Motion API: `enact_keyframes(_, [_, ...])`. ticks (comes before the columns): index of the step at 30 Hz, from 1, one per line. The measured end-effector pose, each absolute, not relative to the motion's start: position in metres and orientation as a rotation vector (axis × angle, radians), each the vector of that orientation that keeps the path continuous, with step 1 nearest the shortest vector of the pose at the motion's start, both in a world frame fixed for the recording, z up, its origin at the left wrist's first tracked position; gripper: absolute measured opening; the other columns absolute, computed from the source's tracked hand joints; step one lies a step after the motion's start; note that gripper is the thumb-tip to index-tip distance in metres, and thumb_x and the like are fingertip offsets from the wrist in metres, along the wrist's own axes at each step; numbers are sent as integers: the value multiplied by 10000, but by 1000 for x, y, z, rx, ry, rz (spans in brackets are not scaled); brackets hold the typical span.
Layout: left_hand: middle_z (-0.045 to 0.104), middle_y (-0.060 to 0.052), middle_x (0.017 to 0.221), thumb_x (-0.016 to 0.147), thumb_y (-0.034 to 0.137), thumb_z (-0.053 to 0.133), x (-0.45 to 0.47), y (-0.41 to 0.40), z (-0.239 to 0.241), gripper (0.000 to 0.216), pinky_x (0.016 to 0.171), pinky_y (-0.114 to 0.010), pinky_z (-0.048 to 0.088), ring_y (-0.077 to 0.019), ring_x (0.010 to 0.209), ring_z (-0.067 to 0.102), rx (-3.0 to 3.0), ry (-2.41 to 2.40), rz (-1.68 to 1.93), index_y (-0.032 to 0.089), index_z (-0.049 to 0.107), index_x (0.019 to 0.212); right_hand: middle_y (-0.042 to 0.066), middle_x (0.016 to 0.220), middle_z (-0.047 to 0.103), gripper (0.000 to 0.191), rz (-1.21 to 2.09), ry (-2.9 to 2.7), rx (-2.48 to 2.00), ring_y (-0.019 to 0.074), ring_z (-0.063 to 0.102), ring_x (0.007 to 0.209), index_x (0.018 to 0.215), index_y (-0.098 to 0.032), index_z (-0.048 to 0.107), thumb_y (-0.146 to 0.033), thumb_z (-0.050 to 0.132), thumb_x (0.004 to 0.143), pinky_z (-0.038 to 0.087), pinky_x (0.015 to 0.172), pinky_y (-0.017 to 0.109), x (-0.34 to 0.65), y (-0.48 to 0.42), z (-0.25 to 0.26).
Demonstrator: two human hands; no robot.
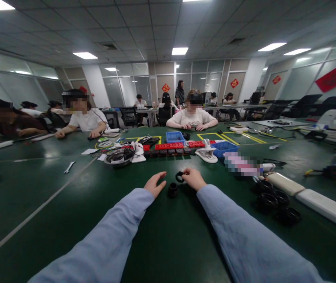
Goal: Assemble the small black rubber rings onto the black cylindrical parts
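Note:
Between finger and thumb, my right hand (194, 179) grips a black ring (180, 177), held a little above the green table. My left hand (155, 184) hovers to the left with thumb and fingers apart and nothing in it. Below the ring, between both hands, a short black cylindrical part (173, 190) stands upright on the table, apart from the ring. Several similar black round parts (268, 199) sit in a group to the right of my right forearm.
Ahead lies a row of red and black blocks (169, 147) with blue bins (226, 148) and a white clamp stand (207, 152). A metal bowl of cables (119, 158) and a wrench (69, 167) are left. White bars (329, 206) lie right. Several people sit around.

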State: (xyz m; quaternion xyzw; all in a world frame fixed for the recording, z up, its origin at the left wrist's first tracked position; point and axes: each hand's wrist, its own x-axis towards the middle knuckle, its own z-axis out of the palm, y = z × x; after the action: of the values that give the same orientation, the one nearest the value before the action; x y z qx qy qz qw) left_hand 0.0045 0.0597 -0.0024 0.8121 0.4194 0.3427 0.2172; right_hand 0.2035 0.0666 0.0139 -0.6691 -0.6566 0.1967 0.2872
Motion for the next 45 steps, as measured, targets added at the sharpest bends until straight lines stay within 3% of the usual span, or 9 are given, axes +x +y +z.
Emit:
enact_keyframes(6, [540, -93, 1067, 750, 401, 456, 3, 51, 5, 471, 898, -348, 368, -197, 994, 493, 2246, 1028, 916, 151, 419, 1147, 4, 663, 591, 151, 553, -1941, -1776, 127, 519, 641, 728, -200, 624, -240, 503, 647, 349, 562, 212, 212, 49, 18])
enact_keyframes(13, [520, -89, 1088, 520, 442, 677, 9, 41, 6, 795, 905, -356, 358, -226, 1011, 477, 2330, 1004, 752, 167, 364, 1198, 61, 951, 548, 301, 161, -2104, -1506, 168, 474, 890, 976, -178, 545, -358, 455, 751, 350, 784, 280, 201, 23, 25])
enact_keyframes(16, [553, -72, 1031, 544, 438, 662, 12, 40, 5, 663, 867, -339, 387, -217, 959, 507, 2370, 1065, 714, 172, 455, 1116, 67, 1003, 526, 335, 18, -2217, -1409, 182, 436, 957, 1027, -190, 522, -397, 412, 788, 318, 839, 309, 196, 14, 23])
enact_keyframes(21, [588, -37, 936, 614, 409, 616, 12, 43, 1, 415, 815, -303, 412, -187, 888, 531, 2407, 1079, 709, 185, 547, 957, 72, 983, 528, 344, 133, -2336, -1409, 155, 459, 913, 1007, -187, 542, -307, 253, 866, 341, 823, 294, 191, 12, 14])
enact_keyframes(25, [583, -32, 909, 608, 403, 618, 9, 42, 2, 396, 790, -298, 419, -182, 856, 533, 2396, 1124, 729, 185, 539, 929, 69, 1035, 516, 289, 202, -2330, -1345, 166, 447, 956, 1052, -192, 515, -193, 345, 819, 338, 857, 312, 195, 9, 11])
enact_keyframes(28, [569, -39, 898, 608, 417, 611, 7, 41, 3, 396, 776, -304, 421, -189, 850, 529, 2386, 1172, 728, 176, 529, 912, 69, 1131, 473, 401, 356, -2262, -1278, 173, 414, 1050, 1147, -196, 437, -138, 426, 751, 317, 908, 323, 205, 3, 9])
enact_keyframes(32, [554, -58, 949, 594, 458, 613, 6, 43, 2, 477, 801, -324, 406, -209, 893, 511, 2411, 1209, 713, 173, 511, 962, 95, 1148, 473, 505, 475, -2130, -1328, 190, 431, 1060, 1190, -171, 388, -241, 523, 709, 316, 921, 350, 220, 2, 6])
enact_keyframes(38, [553, -83, 969, 607, 545, 564, 7, 46, -1, 517, 825, -352, 385, -236, 920, 488, 2571, 1179, 618, 164, 543, 956, 110, 1078, 510, 703, 333, -2110, -1459, 218, 447, 1013, 1174, -141, 404, -427, 639, 576, 337, 872, 352, 224, 7, 3])
enact_keyframes(45, [551, -82, 974, 629, 524, 558, 5, 48, -2, 503, 825, -330, 386, -223, 920, 491, 2538, 1187, 606, 157, 542, 973, 60, 902, 566, 414, 392, -2155, -1506, 184, 510, 852, 932, -169, 570, -436, 604, 617, 368, 754, 305, 233, 13, 6])
